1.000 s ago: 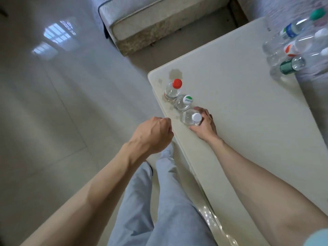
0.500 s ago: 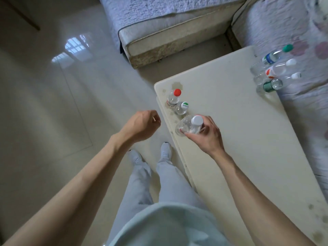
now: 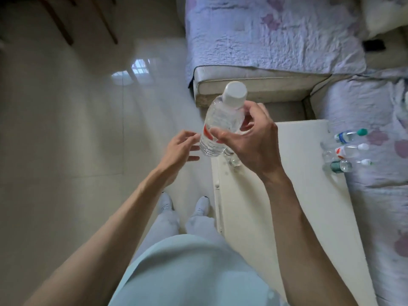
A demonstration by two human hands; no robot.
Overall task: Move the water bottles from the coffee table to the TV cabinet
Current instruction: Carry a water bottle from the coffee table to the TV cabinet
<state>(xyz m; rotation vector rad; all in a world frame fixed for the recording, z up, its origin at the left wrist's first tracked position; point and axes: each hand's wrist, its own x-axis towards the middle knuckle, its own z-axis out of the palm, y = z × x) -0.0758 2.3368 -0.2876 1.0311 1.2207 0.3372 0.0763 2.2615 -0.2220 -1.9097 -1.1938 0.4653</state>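
R hand point(image 3: 254, 140) gripped the held bottle point(image 3: 217, 124) round its mid body, thumb on the near side, fingers curled behind. The bottle was up in the air, tilted, cap away from the person, over the left edge of the coffee table point(image 3: 287, 206). It was clear plastic w/ a white cap point(image 3: 235, 93) and a label w/ a red patch. No text was legible, so brand can't tell. L hand point(image 3: 178, 151) was spread w/ straight fingers and held nothing. Its fingertips were just beside the bottle's base; contact can't tell.

Bottle count: 5 seen.
- 1 was held.
- 1 hidden bottle point(image 3: 233, 160) stood on the table under R hand, only a clear bit showing.
- 3 lay on their sides in a row at the table's right edge, caps toward the sofa cover: teal-cap bottle point(image 3: 348, 135) w/ blue label, red-label bottle point(image 3: 346, 149) w/ white cap, green-label bottle point(image 3: 341, 166) w/ white cap. Print was too small to read.

Rest: 1 sofa point(image 3: 276, 36) w/ a lilac quilted cover and purple flower print, a glossy tile floor point(image 3: 66, 129), and 2 white shoes point(image 3: 165, 203) next to the table's left side.
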